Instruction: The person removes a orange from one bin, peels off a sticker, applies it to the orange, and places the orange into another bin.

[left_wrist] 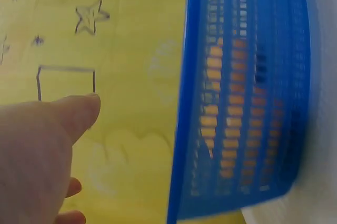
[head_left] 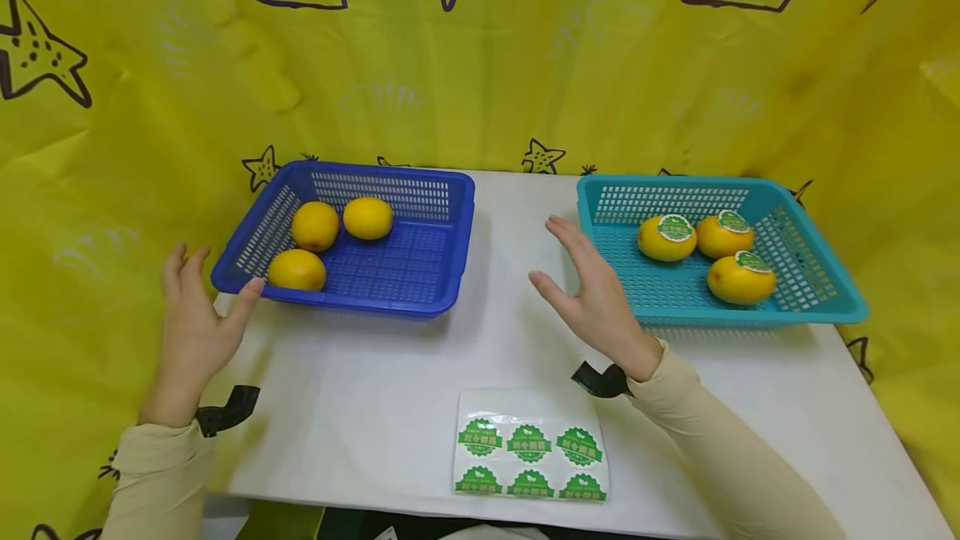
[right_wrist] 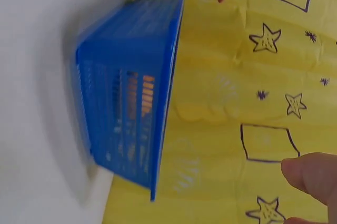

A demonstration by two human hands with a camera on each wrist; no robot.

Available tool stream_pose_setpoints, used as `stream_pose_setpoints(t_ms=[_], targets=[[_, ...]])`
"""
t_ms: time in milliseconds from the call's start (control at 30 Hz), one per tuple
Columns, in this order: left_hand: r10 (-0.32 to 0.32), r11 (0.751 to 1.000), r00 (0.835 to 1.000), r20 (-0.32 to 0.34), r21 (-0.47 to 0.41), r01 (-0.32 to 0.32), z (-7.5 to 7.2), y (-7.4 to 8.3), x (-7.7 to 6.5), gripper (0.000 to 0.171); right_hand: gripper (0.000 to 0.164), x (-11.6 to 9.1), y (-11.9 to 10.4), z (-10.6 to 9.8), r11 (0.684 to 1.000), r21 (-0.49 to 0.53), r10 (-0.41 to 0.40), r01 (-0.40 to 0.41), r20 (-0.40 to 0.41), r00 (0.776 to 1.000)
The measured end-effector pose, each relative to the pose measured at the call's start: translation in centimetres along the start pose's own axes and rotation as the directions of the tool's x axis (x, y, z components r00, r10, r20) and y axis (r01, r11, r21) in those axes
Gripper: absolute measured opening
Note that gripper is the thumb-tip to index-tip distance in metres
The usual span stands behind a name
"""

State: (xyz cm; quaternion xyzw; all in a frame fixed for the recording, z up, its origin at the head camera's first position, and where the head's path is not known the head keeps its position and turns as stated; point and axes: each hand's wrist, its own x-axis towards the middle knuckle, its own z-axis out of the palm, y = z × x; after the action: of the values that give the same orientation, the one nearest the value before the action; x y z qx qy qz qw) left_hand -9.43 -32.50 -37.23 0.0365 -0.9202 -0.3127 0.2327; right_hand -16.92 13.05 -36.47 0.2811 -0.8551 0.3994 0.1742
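My left hand (head_left: pixel 197 327) hovers at the near left corner of a dark blue plastic basket (head_left: pixel 442 277), fingers spread and holding nothing. Three plain lemons (head_left: pixel 367 218) lie toward the left side of that basket. Above the table between the two baskets, my right hand (head_left: pixel 600 307) is held with thumb and fingers apart, also holding nothing. Close by it, a teal basket (head_left: pixel 813 261) contains three lemons (head_left: pixel 741 280), each bearing a round green-and-white sticker (head_left: pixel 675 228). In the left wrist view the thumb (left_wrist: pixel 79 110) appears beside the blue basket's wall (left_wrist: pixel 231 182).
A sheet of round green stickers (head_left: pixel 531 415) lies near the front edge of the white table (head_left: pixel 345 415). Yellow cloth (head_left: pixel 495 65) with drawn stars hangs behind and at both sides. Black wrist mounts (head_left: pixel 228 411) sit on both forearms.
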Motion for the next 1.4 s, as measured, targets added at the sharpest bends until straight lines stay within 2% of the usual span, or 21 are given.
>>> stream_pose_setpoints(t_ms=[100,167,233,300,433,567,700,800,900,1067,1133,1300,1400], targets=[[-0.043,0.999,0.998,-0.049,-0.031,0.041,-0.5,-1.6,0.0,0.074,0.063,1.4,-0.8,1.5,0.999,0.050,-0.011,0.009,0.040,0.999],[-0.078,0.996,0.995,-0.060,-0.055,0.075,-0.7,-2.3,0.0,0.075,0.062,2.3,-1.2,2.6,0.994,0.112,-0.012,0.004,0.072,0.997],[-0.138,0.987,0.990,-0.044,-0.084,0.134,-1.0,-2.9,-0.1,0.077,0.062,3.2,-1.7,3.6,0.982,0.189,-0.007,-0.013,0.107,0.994],[-0.202,0.969,0.979,0.002,-0.145,0.201,-1.2,-3.2,-0.1,0.080,0.062,4.1,-2.2,4.6,0.963,0.269,-0.008,-0.030,0.140,0.990],[-0.299,0.905,0.948,0.107,-0.284,0.317,-1.2,-3.9,0.2,0.083,0.062,5.8,-3.1,6.4,0.927,0.370,-0.011,-0.065,0.201,0.980],[-0.341,0.847,0.925,0.166,-0.372,0.379,-0.7,-4.3,0.6,0.083,0.063,7.7,-3.6,8.3,0.896,0.428,-0.005,-0.115,0.269,0.963],[-0.358,0.754,0.905,0.230,-0.501,0.425,0.1,-4.3,1.1,0.086,0.066,9.9,-4.1,10.4,0.877,0.448,0.008,-0.173,0.346,0.938],[-0.363,0.671,0.889,0.280,-0.583,0.457,0.6,-4.3,1.2,0.089,0.067,11.8,-4.4,12.1,0.875,0.432,0.024,-0.220,0.415,0.909],[-0.359,0.641,0.878,0.317,-0.601,0.478,0.9,-4.3,1.3,0.091,0.068,13.9,-4.4,13.5,0.876,0.403,0.039,-0.265,0.488,0.872],[-0.321,0.595,0.881,0.348,-0.650,0.474,1.3,-4.6,1.5,0.092,0.066,17.6,-4.0,15.6,0.919,0.288,0.051,-0.270,0.591,0.805],[-0.298,0.590,0.883,0.363,-0.657,0.469,1.5,-4.9,1.5,0.091,0.068,18.6,-3.7,16.5,0.932,0.231,0.077,-0.278,0.626,0.776],[-0.263,0.613,0.884,0.387,-0.640,0.463,1.6,-5.4,1.2,0.085,0.073,19.9,-3.1,18.8,0.932,0.098,0.191,-0.349,0.686,0.702],[-0.250,0.597,0.886,0.390,-0.659,0.458,1.8,-5.6,1.2,0.085,0.074,20.4,-2.9,19.7,0.929,0.048,0.235,-0.367,0.690,0.685]])
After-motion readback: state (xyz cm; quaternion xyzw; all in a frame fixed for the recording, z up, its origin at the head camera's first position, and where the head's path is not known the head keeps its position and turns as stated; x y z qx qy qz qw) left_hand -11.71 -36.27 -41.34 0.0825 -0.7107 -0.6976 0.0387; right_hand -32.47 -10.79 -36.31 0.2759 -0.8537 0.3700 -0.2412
